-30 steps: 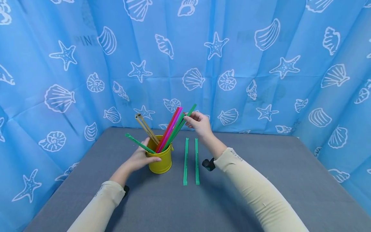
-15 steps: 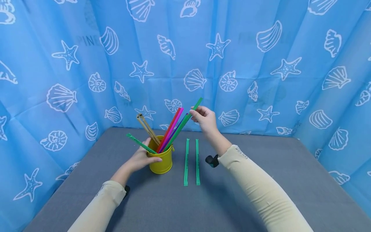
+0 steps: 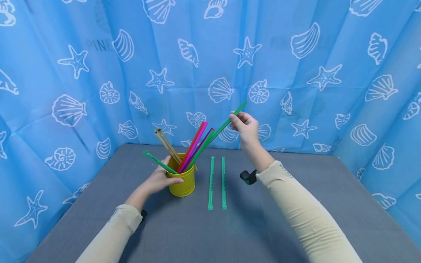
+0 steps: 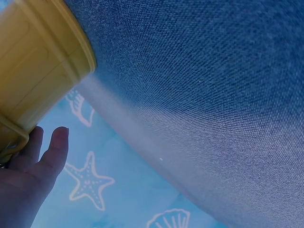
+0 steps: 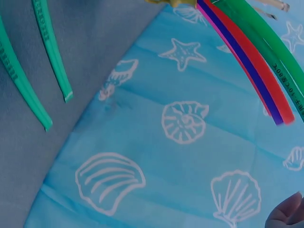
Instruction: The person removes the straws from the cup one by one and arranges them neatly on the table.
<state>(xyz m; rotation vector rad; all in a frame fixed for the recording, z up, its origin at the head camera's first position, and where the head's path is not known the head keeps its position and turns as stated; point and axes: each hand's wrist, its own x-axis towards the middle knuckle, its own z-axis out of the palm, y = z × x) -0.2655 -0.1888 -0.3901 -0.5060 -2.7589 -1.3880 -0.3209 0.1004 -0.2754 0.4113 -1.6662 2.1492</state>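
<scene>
My left hand holds a small yellow bucket by its side, the thumb across its front. In the left wrist view the bucket fills the upper left corner, beside my fingers. Between thumb and fingers, my right hand pinches a green wrapped straw, slanting up from the bucket; its lower end is hidden among the others. Red, pink, purple and green straws lean right in the bucket. Brown straws and one green wrapped straw lean left.
Two green wrapped straws, a left one and a right one, lie parallel on the grey tabletop, right of the bucket. A blue curtain with shell and starfish prints hangs behind and at both sides.
My right hand has moved up and to the right, drawing the green straw partly out of the bunch. My left hand and the bucket have stayed in place.
</scene>
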